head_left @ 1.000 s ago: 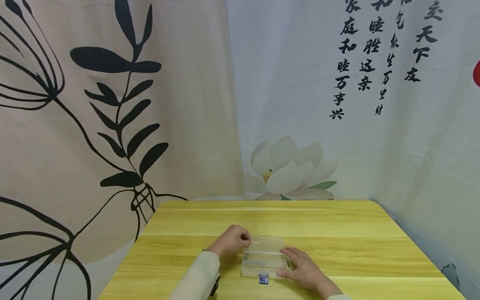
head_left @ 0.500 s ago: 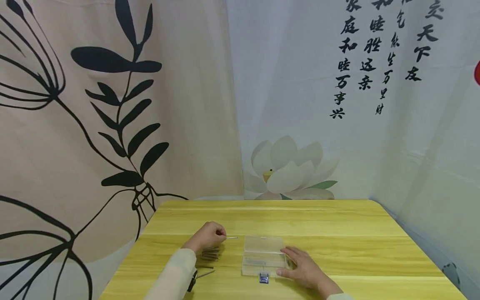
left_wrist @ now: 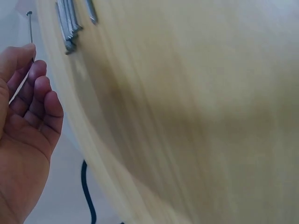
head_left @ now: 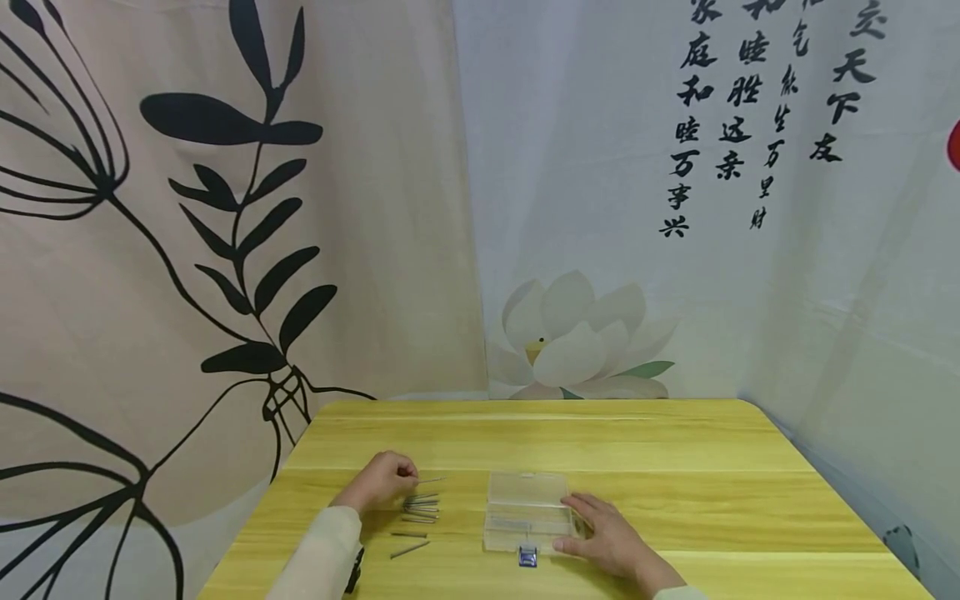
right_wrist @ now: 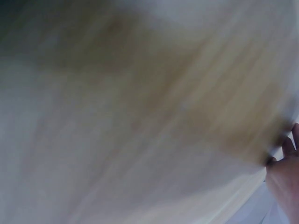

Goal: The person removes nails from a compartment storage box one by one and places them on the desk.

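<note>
Pinched between the thumb and fingertips of my left hand (head_left: 384, 479) is a thin nail (left_wrist: 31, 30), its flat head pointing away from the hand in the left wrist view. Just below that hand in the head view lies a small heap of nails (head_left: 422, 507), side by side. Two more nails (head_left: 409, 550) lie nearer the front. A clear plastic box (head_left: 528, 518) with its lid (head_left: 527, 485) folded back stands at mid-table. My right hand (head_left: 606, 537) holds the box at its right end, thumb by the front corner and fingers farther back.
A small blue square piece (head_left: 528, 556) sits at the box's front edge. The yellow wood-grain table (head_left: 712, 500) has a rounded edge, with patterned cloth (head_left: 397, 208) hanging behind it. In the left wrist view a dark cord (left_wrist: 87, 191) hangs beyond the edge.
My left hand has moved left from over the box's lid to above the heap, carrying the nail. The heap and loose nails have come into sight. My right hand stays at the box.
</note>
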Tool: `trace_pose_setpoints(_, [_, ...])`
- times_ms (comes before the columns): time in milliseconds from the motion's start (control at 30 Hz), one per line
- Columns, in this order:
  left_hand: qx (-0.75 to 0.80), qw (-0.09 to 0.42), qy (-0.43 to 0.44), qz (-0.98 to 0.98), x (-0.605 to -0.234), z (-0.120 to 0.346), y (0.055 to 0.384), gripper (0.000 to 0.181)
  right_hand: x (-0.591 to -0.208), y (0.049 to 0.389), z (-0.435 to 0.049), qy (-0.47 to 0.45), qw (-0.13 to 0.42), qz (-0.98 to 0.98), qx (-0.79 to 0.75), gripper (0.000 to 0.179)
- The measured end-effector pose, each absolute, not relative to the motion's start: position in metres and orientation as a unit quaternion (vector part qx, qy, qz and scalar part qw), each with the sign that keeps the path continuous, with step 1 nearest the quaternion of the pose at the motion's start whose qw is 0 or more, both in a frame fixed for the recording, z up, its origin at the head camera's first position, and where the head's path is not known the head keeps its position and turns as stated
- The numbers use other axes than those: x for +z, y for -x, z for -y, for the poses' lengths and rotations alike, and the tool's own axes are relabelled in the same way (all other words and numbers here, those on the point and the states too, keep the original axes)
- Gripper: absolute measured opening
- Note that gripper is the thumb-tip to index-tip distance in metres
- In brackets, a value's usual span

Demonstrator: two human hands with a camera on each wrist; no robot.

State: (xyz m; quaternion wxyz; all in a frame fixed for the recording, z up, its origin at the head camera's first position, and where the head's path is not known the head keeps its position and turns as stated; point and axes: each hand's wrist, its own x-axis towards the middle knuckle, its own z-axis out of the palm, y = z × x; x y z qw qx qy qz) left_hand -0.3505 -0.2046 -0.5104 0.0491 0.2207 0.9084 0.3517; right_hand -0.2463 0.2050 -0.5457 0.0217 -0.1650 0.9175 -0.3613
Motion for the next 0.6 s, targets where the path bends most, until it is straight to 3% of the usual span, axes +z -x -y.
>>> trace_pose_setpoints(600, [0.341,0.044,-0.223,-0.912,-0.5219,0.2116,0.3489,0.008,-0.5495,0.2498,-0.2043,0.166,0.023,-0.916,-0.365,0.077])
